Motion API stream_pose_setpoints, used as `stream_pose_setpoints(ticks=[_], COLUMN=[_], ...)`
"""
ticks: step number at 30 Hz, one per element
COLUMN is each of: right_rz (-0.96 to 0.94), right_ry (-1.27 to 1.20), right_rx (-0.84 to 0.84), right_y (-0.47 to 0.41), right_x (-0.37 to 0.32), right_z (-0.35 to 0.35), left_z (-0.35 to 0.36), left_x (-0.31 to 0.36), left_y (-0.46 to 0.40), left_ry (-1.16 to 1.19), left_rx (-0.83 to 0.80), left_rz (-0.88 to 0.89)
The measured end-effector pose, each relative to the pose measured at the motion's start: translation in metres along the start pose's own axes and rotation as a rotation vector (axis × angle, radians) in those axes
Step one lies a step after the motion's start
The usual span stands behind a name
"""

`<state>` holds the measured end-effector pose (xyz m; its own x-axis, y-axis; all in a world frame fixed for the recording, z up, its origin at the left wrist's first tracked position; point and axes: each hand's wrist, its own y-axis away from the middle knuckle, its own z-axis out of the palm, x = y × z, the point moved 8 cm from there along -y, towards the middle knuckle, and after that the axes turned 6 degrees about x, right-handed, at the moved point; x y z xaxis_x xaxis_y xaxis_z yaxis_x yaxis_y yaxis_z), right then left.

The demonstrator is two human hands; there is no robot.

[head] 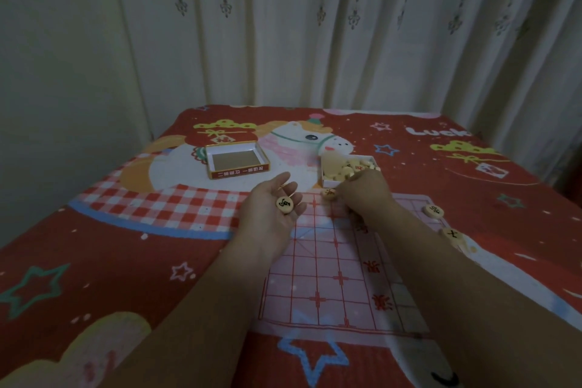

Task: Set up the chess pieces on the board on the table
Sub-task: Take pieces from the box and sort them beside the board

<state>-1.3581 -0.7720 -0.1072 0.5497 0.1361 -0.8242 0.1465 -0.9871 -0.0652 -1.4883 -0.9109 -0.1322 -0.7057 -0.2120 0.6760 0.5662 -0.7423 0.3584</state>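
A thin paper chess board (333, 274) with red grid lines lies on the table's red cartoon cloth. My left hand (274, 208) is palm up over the board's far left corner, with a round wooden piece (285, 204) marked in black resting on it. My right hand (365, 195) is palm down at the board's far edge, its fingertips touching a second round piece (328, 193); whether it grips that piece is unclear. Two more pieces (434, 210) (453, 235) lie along the board's right edge. A white box (324, 173) just beyond my right hand holds several pieces.
An empty box lid (237, 159) with red sides sits on the cloth at the far left of the board. A pale curtain (315, 25) hangs right behind the table's far edge. The table's left edge runs along a wall.
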Motion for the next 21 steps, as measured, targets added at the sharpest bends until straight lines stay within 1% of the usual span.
stream_pose_setpoints(ticks=[4,7,10,15,18,21], right_rz=[-0.098,-0.133,-0.11,-0.027,-0.041,-0.03], right_ry=[-0.13,-0.247,-0.358,-0.57,-0.567,-0.555], right_rx=[0.019,-0.049,-0.155,-0.209,-0.223,-0.167], right_y=[0.032,0.06,0.078,0.084,0.083,0.074], right_x=[-0.014,-0.025,-0.032,-0.027,-0.02,-0.006], right_z=[-0.011,-0.008,0.002,0.0,-0.016,-0.046], left_z=[0.005,0.011,0.023,0.042,0.048,0.045], left_x=[0.004,0.006,0.004,-0.007,-0.013,-0.023], left_y=[0.001,0.005,0.013,0.028,0.033,0.033], left_ry=[-0.044,-0.089,-0.083,-0.108,-0.117,-0.26], left_rx=[-0.031,-0.086,-0.165,-0.301,-0.355,-0.339], left_rz=[0.058,0.115,0.141,0.121,0.103,0.095])
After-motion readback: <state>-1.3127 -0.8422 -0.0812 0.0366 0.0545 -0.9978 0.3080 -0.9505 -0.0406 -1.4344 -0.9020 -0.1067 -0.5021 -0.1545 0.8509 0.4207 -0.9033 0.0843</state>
